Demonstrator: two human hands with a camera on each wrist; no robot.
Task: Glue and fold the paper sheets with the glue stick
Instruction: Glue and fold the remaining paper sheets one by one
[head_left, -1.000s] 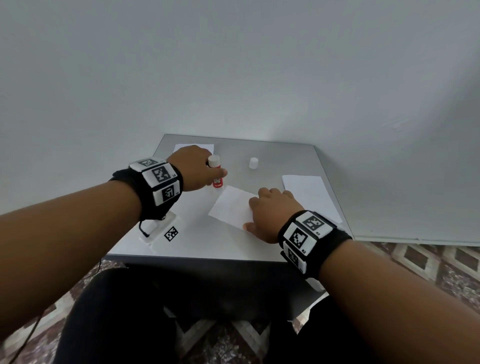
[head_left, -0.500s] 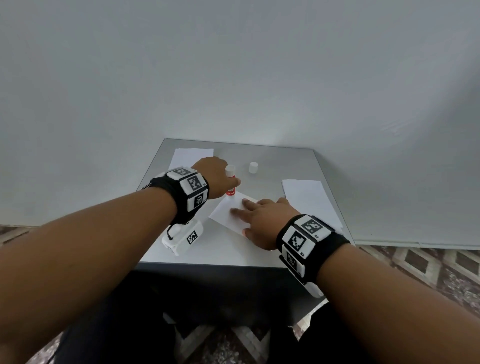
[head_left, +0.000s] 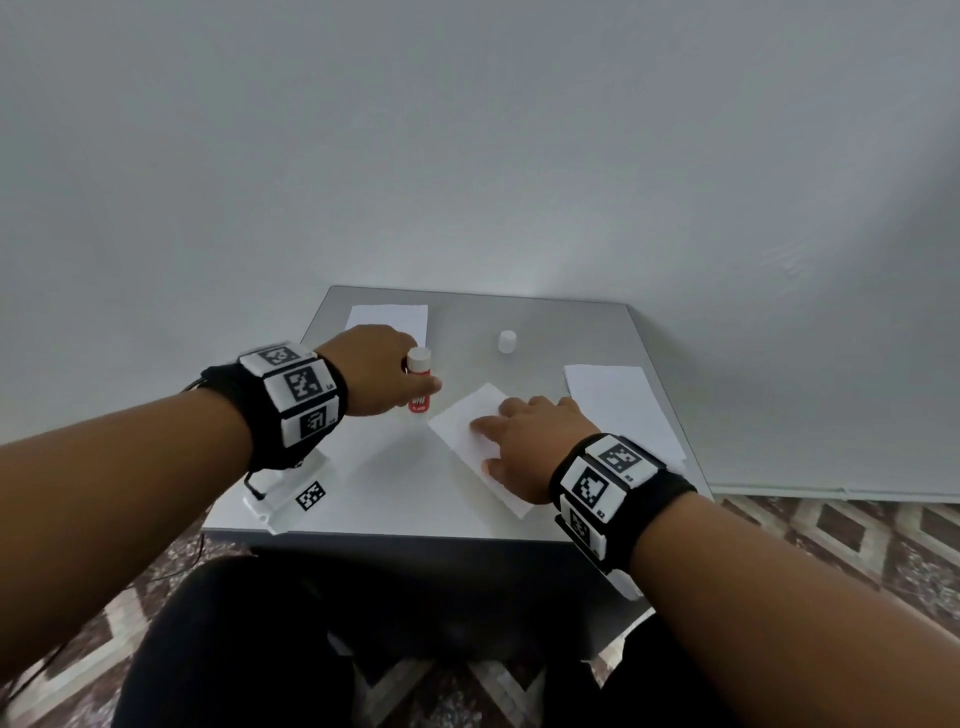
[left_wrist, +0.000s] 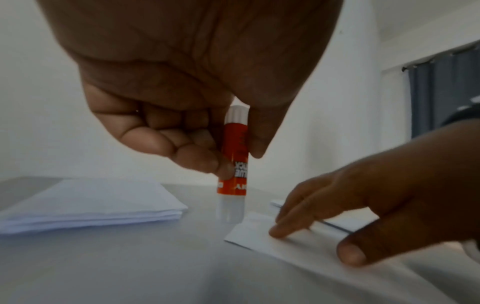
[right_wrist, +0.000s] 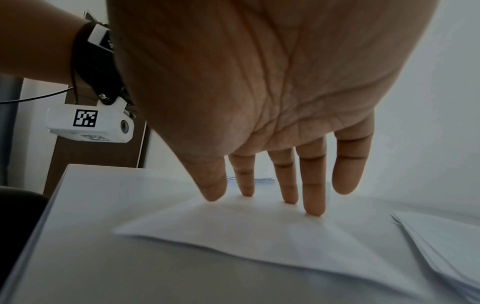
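Pressing flat on a single paper sheet (head_left: 470, 434), the right hand (head_left: 535, 447) keeps its fingers (right_wrist: 314, 191) straight and spread, with the fingertips and thumb touching the paper at the near middle of the grey surface (head_left: 395, 499). The sheet lies skewed, one corner pointing toward the far side. Just beside that corner, the left hand (head_left: 376, 376) grips an uncapped glue stick (head_left: 418, 384) between its thumb and curled fingers, holding it upright with its clear end pointing down at the sheet's edge; the left wrist view shows the tip (left_wrist: 230, 214) right at the paper's corner, though blur hides whether it touches. The tube is red-orange with white lettering and a white ribbed top.

To the right, near the surface's edge, lies a stack of paper sheets (head_left: 618, 402). Farther back, a small white cap (head_left: 507, 341) stands alone, well apart from the stick. At the far left lies another stack of folded sheets (head_left: 389, 318), partly hidden behind the left hand.
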